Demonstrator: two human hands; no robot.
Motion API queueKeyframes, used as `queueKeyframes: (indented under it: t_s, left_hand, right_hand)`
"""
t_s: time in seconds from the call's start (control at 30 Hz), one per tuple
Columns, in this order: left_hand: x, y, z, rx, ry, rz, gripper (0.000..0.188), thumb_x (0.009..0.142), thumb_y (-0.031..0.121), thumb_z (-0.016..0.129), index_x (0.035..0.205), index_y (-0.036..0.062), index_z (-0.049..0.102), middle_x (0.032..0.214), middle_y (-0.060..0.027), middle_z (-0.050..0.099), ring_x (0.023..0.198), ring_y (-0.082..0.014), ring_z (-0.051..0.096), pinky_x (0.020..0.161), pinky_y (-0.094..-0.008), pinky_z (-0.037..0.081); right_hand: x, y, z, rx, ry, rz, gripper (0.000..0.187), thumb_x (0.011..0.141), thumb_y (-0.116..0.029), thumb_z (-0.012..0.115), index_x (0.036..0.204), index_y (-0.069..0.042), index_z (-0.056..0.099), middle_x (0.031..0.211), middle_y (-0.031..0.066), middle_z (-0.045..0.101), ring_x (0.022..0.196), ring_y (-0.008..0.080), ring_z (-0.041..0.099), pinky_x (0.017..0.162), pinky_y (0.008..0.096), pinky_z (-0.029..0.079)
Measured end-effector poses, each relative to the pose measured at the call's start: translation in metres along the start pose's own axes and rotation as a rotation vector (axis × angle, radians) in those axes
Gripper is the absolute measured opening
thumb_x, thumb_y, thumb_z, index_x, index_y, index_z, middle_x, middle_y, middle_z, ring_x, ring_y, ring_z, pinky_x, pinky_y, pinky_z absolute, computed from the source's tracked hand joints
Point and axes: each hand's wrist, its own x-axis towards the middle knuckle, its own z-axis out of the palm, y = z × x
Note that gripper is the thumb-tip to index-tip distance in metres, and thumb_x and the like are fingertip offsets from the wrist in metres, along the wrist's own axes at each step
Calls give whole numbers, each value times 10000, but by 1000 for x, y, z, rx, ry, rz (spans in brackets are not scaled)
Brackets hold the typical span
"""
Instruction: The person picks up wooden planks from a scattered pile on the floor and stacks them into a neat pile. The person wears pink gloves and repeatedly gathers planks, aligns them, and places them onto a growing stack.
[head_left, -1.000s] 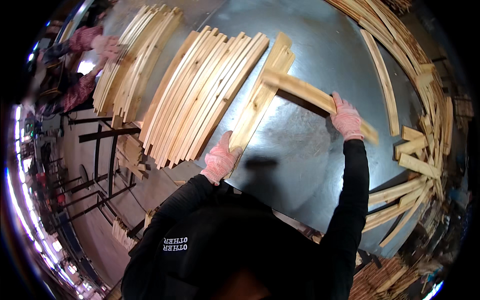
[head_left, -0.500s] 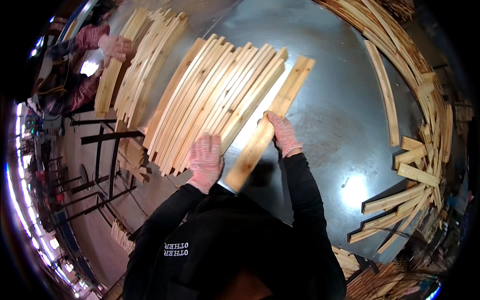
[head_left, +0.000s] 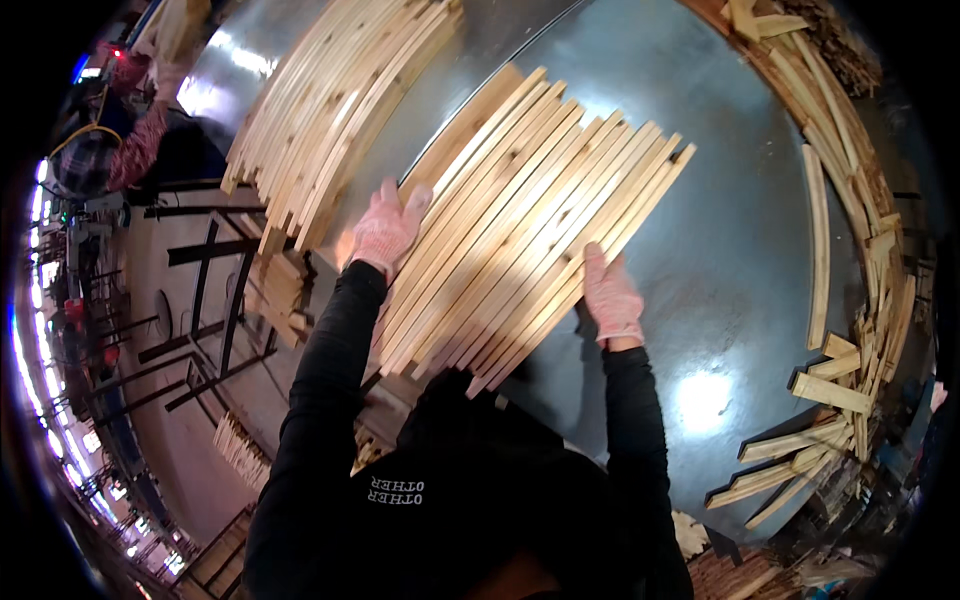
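Observation:
A row of pale wooden slats (head_left: 520, 215) lies slantwise across the metal table, packed side by side, with uneven ends. My left hand (head_left: 388, 228), in a pinkish knit glove, grips the row's left edge, thumb toward the top of the slats. At the right edge my right hand (head_left: 612, 295), gloved alike, holds the outermost slat against the others, its thumb lying along the top. The undersides of my fingers are partly hidden. A wider flat board (head_left: 465, 125) shows along the far left side of the row.
Another row of slats (head_left: 340, 110) lies to the left, near a co-worker's sleeve (head_left: 140, 150). A single slat (head_left: 817, 245) and loose offcuts (head_left: 800, 450) lie along the table's right rim. Dark metal frames (head_left: 215, 260) stand beyond the left edge.
The board in my right hand has come up against the row's right side. My left hand has moved from the row's near end to its left edge. The view has shifted.

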Motion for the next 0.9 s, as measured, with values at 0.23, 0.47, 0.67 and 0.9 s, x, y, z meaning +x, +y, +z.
queueKeyframes:
  t_s: [0.23,0.47,0.67,0.9]
  left_hand:
    - [-39,-3,6,-250,-253,409,611,1001,548,505,1349,47,539,1228,-243,626,1144,-390,606,981,-480,476]
    - [44,12,8,71,101,800,698,998,574,477,1374,-14,515,1379,-253,544,1306,-403,499,1049,-528,395]
    - [120,108,38,214,-175,633,1068,901,781,431,1514,-88,332,1609,-315,223,1526,-450,137,1232,-560,81]
    - [113,134,30,-909,-567,301,787,907,239,745,1544,27,334,1340,-114,599,1225,-183,560,1079,-363,438]
  right_hand:
    - [31,64,-8,40,33,-47,846,960,-698,459,1362,41,543,1105,282,695,1081,455,641,919,471,499]
    - [25,58,-55,-313,98,-114,704,988,-626,470,1397,-61,565,1143,235,693,1070,409,656,914,478,512]
    - [116,71,-51,-26,402,-265,775,991,-612,462,1477,-8,461,1435,284,518,1376,452,420,1147,475,347]
    - [102,35,-57,1381,85,-98,675,960,-148,699,1527,-6,362,1368,120,580,1178,208,616,1017,330,512]
